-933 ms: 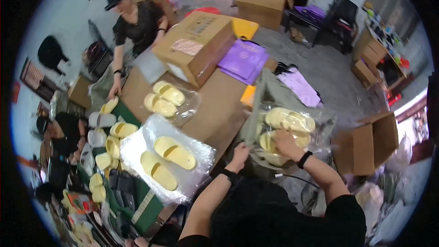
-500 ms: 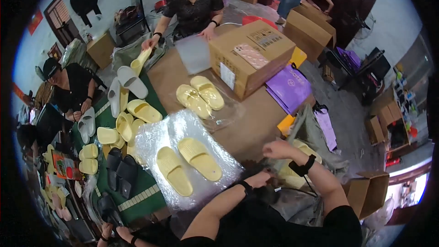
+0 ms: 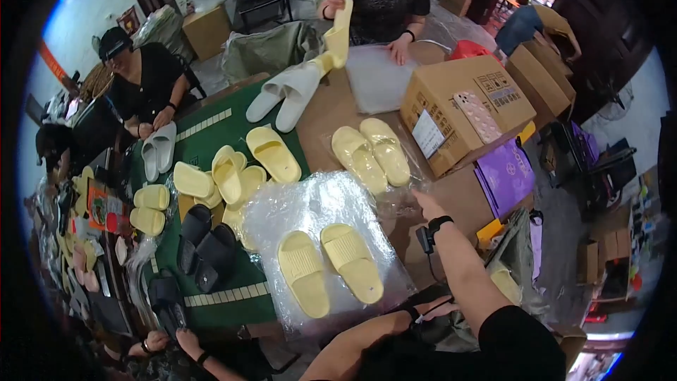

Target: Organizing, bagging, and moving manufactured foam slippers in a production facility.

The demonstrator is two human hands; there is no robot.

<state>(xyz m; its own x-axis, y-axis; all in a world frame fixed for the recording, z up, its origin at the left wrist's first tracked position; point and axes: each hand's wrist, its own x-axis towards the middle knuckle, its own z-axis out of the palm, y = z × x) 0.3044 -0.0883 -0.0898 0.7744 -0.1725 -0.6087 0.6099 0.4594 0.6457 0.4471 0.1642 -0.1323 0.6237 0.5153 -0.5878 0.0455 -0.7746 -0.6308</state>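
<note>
My right hand [image 3: 428, 206] reaches over the table, its fingers stretched out at the edge of a clear plastic bag [image 3: 398, 204]. Inside that bag lies a pair of yellow slides [image 3: 361, 157]. Low down, beside a grey sack, is my left hand [image 3: 436, 307]; my right forearm partly covers it and its fingers are hidden. Just left of my hands, an unwrapped pair of yellow slides [image 3: 355, 268] rests side by side on a stack of clear plastic bags [image 3: 271, 222]. Yellow footwear [image 3: 505, 283] shows in the grey sack [image 3: 525, 254] to my right.
A cardboard box [image 3: 451, 106] with a pink phone on top stands beyond, next to a purple bag [image 3: 506, 176]. Black slides [image 3: 211, 254], yellow and white ones cover the green mat [image 3: 233, 314]. Across the table a person [image 3: 388, 10] holds a yellow slide [image 3: 340, 32]; others work at left.
My right hand has moved from above the sack forward and left to the bagged slides. My left hand stays low by the sack. The view has shifted; the person opposite has raised a yellow slide.
</note>
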